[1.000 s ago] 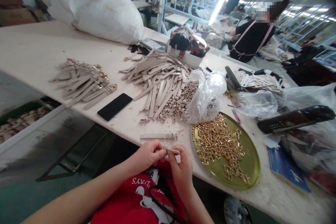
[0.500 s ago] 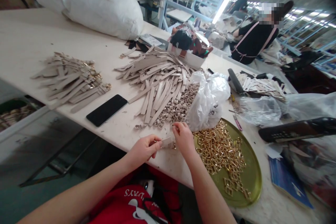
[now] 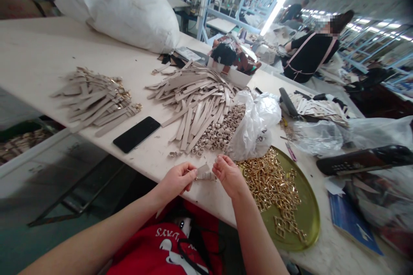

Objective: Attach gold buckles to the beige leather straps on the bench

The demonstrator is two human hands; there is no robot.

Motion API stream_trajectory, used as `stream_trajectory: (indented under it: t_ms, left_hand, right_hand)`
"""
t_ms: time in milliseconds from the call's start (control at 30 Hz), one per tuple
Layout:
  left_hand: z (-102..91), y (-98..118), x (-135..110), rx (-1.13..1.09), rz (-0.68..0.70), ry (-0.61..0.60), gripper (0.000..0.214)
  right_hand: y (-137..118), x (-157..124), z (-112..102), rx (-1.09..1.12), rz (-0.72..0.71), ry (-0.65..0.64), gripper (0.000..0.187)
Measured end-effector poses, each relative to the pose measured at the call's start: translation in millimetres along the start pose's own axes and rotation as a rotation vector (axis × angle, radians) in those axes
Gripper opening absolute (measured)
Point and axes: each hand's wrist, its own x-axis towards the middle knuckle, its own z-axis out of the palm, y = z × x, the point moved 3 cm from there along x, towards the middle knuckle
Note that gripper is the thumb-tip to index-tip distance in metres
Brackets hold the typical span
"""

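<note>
My left hand (image 3: 178,179) pinches a beige strap (image 3: 203,169) near the table's front edge, its end pointing right. Just right of that end, my right hand (image 3: 228,175) has its fingertips pinched together; a small pale piece seems to be between them, too small to name. Beyond the hands lie many small beige loops (image 3: 217,135), partly spilling from a clear plastic bag (image 3: 254,131). A heap of beige straps (image 3: 196,94) spreads behind the loops. Close to my right forearm, a round golden-green tray (image 3: 308,206) holds a pile of gold metal buckles (image 3: 274,184).
A black phone (image 3: 136,134) lies left of the loops. Further left is a pile of straps with gold buckles (image 3: 100,99). A big white sack (image 3: 116,8) stands at the back. Right of the tray are a blue booklet (image 3: 353,221) and plastic bags. A person (image 3: 311,53) stands beyond.
My right hand has drawn back slightly from the loops, its fingers turned toward the strap. The strap's end is tilted up more in my left hand. The camera view has shifted slightly.
</note>
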Motion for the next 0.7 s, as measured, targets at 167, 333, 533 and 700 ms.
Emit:
stream_trajectory:
  t_ms: [167, 333, 533, 700]
  left_hand:
    - [3.7, 5.9, -11.9, 0.019, 0.094, 0.05, 0.026]
    - [4.8, 9.2, -23.1, 0.076, 0.158, 0.095, 0.025]
    - [5.4, 6.2, -27.0, 0.109, 0.152, 0.107, 0.025]
    - [4.3, 3.9, -24.5, 0.12, 0.138, 0.105, 0.025]
  right_hand:
    - [3.6, -31.3, 23.4, 0.586, 0.255, -0.074, 0.023]
    - [7.3, -45.2, 34.9, 0.749, 0.304, -0.08, 0.019]
    - [7.5, -51.0, 33.8, 0.792, 0.281, -0.072, 0.023]
    - [6.4, -52.7, 35.0, 0.758, 0.248, -0.063, 0.027]
